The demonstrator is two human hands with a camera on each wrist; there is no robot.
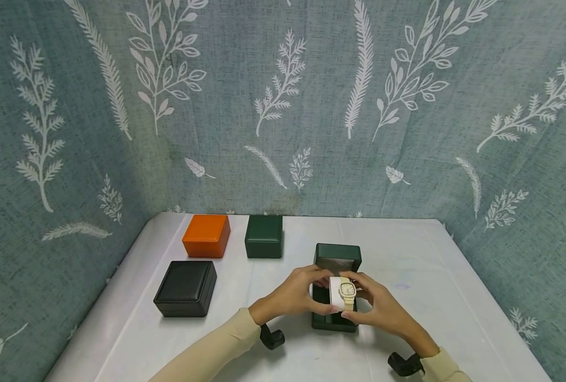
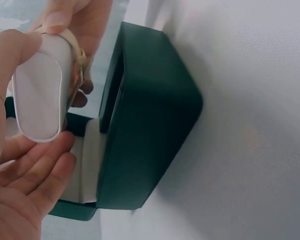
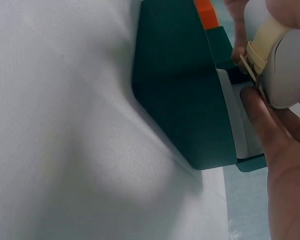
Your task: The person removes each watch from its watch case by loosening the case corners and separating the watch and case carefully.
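A wristwatch (image 1: 347, 289) with a pale dial and cream strap wraps round a white watch cushion (image 1: 336, 293). My left hand (image 1: 304, 291) grips the cushion's bare left end, thumb on one side and fingers on the other. At the right end my right hand (image 1: 380, 305) pinches the watch at its strap (image 3: 268, 42), finger on the far side and thumb on the near side. Both hands hold them over an open green watch box (image 1: 334, 324), whose lid (image 1: 338, 251) stands raised at the back. Part of the box's inside is hidden by the hands and cushion.
To the left on the white-covered table (image 1: 407, 254) sit three closed boxes: an orange box (image 1: 205, 236) and a dark green box (image 1: 263, 236) at the back, with a black box (image 1: 185, 288) nearer. A leaf-patterned curtain (image 1: 283, 106) surrounds the table's back and sides.
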